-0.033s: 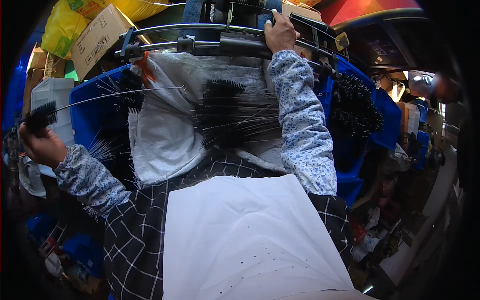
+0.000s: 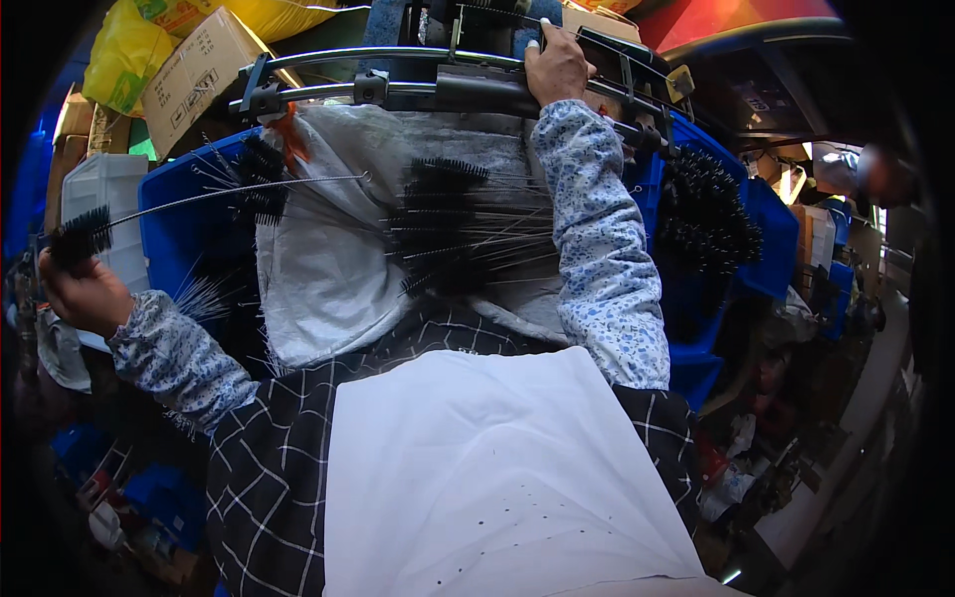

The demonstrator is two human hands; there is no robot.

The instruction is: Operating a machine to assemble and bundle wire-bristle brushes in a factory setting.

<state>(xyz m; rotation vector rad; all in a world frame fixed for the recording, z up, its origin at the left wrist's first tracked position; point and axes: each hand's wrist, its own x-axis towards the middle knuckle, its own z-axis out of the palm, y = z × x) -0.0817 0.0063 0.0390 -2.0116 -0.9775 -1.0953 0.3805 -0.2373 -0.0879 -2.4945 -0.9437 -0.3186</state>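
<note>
My left hand (image 2: pixel 88 297) is out at the far left, its fingers closed on the bristle end of a black wire brush (image 2: pixel 82 235). The brush's long twisted wire stem reaches right to a small loop over a white cloth. Up at the machine, my right hand (image 2: pixel 559 66) bends over the metal rails (image 2: pixel 448 72), fingers curled at its far side; what they grip is hidden. On the white cloth (image 2: pixel 328 289) across my lap lies a pile of similar black brushes (image 2: pixel 438 224), wire stems pointing right beneath my right forearm.
A blue bin (image 2: pixel 164 214) with more brushes stands left, beside a pale plastic crate (image 2: pixel 104 194). At right, another blue bin holds a dense heap of black brushes (image 2: pixel 706 209). A cardboard box (image 2: pixel 194 80) and yellow bags (image 2: pixel 124 60) sit at the back left.
</note>
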